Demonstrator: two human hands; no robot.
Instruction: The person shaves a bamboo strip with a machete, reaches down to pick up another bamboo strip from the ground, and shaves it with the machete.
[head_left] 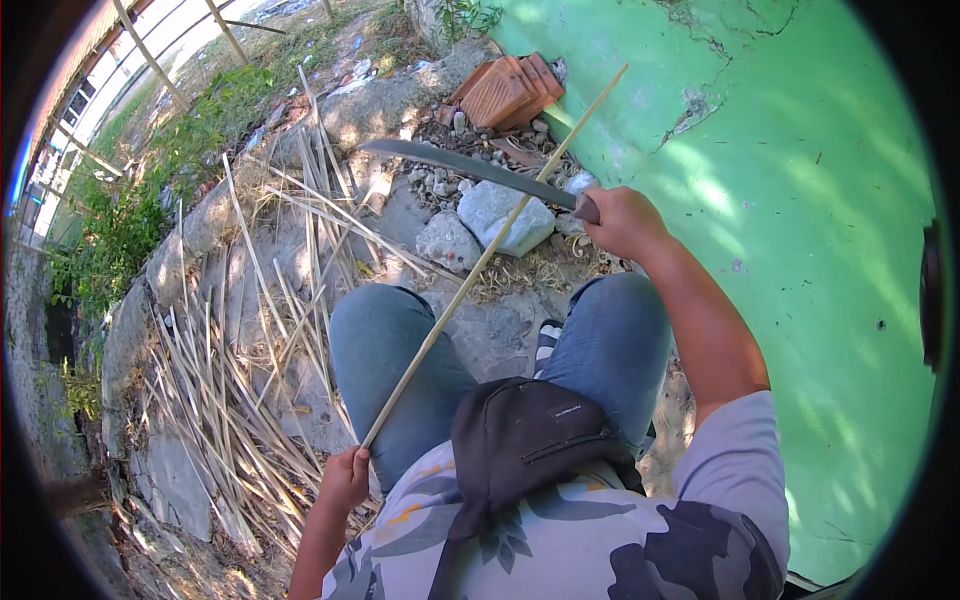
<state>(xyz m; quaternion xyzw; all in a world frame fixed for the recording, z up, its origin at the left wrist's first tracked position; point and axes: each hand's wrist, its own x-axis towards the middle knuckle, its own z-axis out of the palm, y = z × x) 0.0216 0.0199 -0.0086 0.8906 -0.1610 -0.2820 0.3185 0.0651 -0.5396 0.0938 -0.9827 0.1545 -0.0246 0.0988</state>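
My left hand (346, 477) is closed around the lower end of a long, thin bamboo strip (460, 297). The strip slants up and to the right across my lap, its far tip near the green wall. In my right hand (628, 224) is the handle of a machete (470, 164), its long dark blade pointing left. The blade crosses the strip in its upper half; I cannot tell whether the two touch. Many more pale bamboo strips (235, 420) lie loosely heaped on the ground to the left of my legs.
Pale rocks (507, 217) lie in front of my knees, with stacked orange roof tiles (508, 92) beyond them. A cracked green wall (800, 280) runs along the right. Leafy plants (120, 230) grow at the far left. A dark bag (535, 440) rests on my lap.
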